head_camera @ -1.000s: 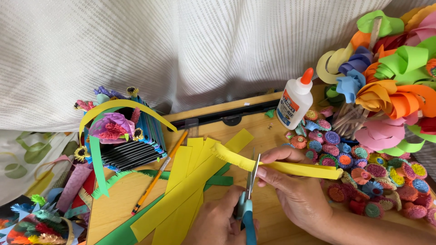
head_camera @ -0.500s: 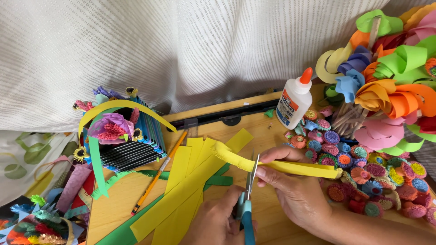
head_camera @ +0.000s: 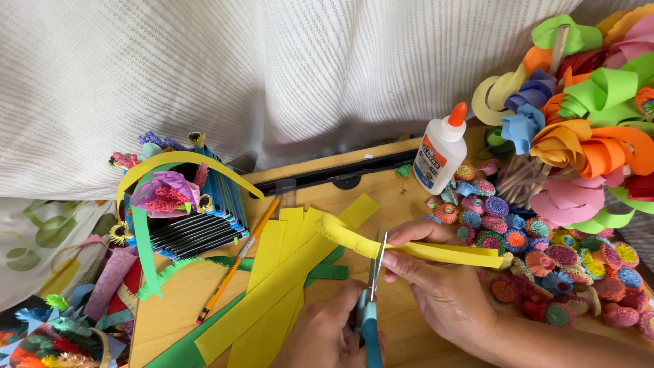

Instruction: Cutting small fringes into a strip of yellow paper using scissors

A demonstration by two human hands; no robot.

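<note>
Left of the glue bottle (head_camera: pixel 441 157), right hand (head_camera: pixel 443 289) pinches yellow paper strip (head_camera: pixel 415 249); left hand (head_camera: pixel 327 334) closed on scissors (head_camera: pixel 371 300), fringe cut partway, right portion uncut.

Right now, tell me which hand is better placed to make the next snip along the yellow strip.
Left, probably. The left hand already grips the scissors, whose blades meet the yellow strip at its fringed edge. The right hand is busy holding that strip taut.

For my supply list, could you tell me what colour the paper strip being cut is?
Yellow: the paper strip, snipped by the scissors, shows clearly in the head view.
</note>
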